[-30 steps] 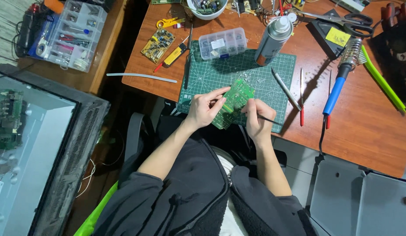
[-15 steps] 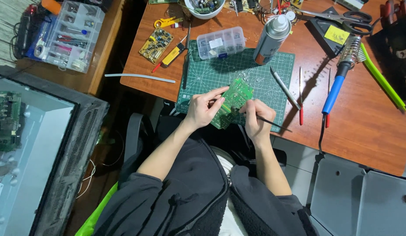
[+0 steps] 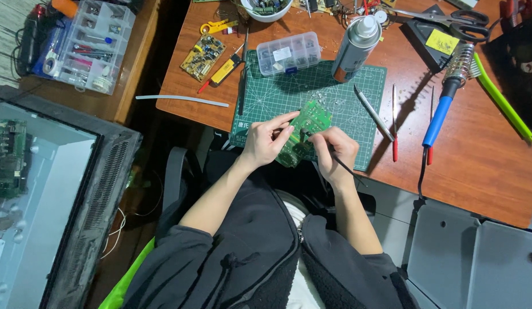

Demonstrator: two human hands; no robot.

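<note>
Green circuit board [image 3: 305, 130] sits at the near edge of the green cutting mat [image 3: 277, 94], tilted, partly overhanging toward the person's lap. Left hand [image 3: 265, 143] grasps it on its left side: fingers across the top face, thumb apparently underneath, can't confirm. Right hand [image 3: 334, 150] is clenched round a thin dark tool [image 3: 339, 162], pen-style; tip end touches the board's right part, tail end sticks out past the hand toward the table edge. So the board lies between the two hands, pinched by one, poked by the other.

Counts on the wooden table [image 3: 477, 154]:
- 2 circuit boards: the green one in hand, plus one yellowish board [image 3: 203, 57] far left of the mat
- 1 spray can [image 3: 355, 41], upright at the mat's far edge
- 1 clear compartment box [image 3: 289, 53] on the mat; a second, larger organizer [image 3: 94, 47] on the side surface to the left
- 1 blue-handled soldering iron [image 3: 443, 103], right of the mat
- 1 pair of scissors [image 3: 449, 16], far right corner
- 1 white bowl [image 3: 267, 8] of small parts, cut off by the top edge

Tweezers [image 3: 372, 113] lie on the mat's right side, well apart from both hands.
</note>
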